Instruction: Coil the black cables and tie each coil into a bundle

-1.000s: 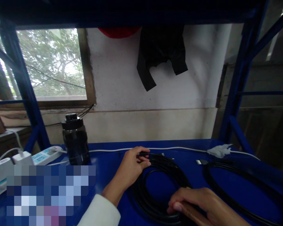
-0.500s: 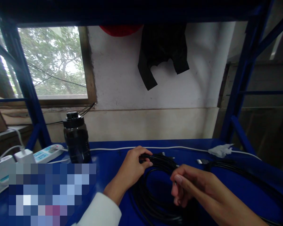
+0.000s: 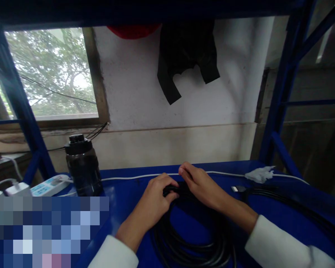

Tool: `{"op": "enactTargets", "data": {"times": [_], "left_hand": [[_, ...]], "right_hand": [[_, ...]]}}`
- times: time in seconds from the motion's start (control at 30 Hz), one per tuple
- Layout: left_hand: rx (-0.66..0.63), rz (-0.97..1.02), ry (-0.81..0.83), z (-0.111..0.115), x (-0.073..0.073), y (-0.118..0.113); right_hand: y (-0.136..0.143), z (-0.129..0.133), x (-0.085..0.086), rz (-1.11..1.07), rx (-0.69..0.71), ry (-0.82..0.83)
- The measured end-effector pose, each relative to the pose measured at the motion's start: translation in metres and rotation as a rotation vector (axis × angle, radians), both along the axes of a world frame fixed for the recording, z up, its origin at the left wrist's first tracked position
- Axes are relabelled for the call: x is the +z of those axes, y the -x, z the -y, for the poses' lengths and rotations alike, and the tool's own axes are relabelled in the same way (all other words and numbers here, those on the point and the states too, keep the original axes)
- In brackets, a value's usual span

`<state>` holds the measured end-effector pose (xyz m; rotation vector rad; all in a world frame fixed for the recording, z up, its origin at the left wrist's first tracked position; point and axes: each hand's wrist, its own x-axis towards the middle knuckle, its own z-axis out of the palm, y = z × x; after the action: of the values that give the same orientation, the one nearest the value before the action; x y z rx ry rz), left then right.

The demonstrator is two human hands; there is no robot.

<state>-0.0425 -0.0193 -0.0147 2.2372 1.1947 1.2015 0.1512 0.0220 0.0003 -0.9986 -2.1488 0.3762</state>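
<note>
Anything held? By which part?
Left grip: black cable coil, held at its far-left stretch. Right grip, at the coil's far side: can't tell.

window: bright, left beyond grip | wall: white over cream, beyond grip | table: blue, under grip | posts: flank grip

2 hands: left hand, right hand. White sleeves: 2. Black cable bundles: 2, one coil at the hands, one length off to the right. Turns overlap, can't count them. Metal-tipped plug: 1 in view. Bottle: 1. White cord: 1, plastic wrap on it: 1. Power strip: 1 visible, rest pixelated. Surface: 1. Window: 1. Hanging black item: 1. Red item: 1.
</note>
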Motion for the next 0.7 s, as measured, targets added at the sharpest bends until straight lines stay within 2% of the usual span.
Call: {"op": "enactTargets", "data": {"times": [0.1,0.2,0.47,0.7], "left_hand": [[0.001,-0.030,-0.006,-0.001,-0.001,-0.001],[-0.022,-0.067,-0.013,-0.002,-0.001,-0.002],[-0.031,-0.186,-0.025,-0.002,0.000,-0.003],[-0.022,-0.233,-0.040,-0.001,-0.002,-0.002]], "right_hand": [[0.005,-0.003,-0.012,0.097,-0.027,-0.044],[0.005,0.000,-0.016,0.136,-0.036,-0.072],[-0.003,0.009,-0.010,0.110,0.070,-0.038],[-0.008,0.012,-0.009,0.054,0.106,0.030]]}}
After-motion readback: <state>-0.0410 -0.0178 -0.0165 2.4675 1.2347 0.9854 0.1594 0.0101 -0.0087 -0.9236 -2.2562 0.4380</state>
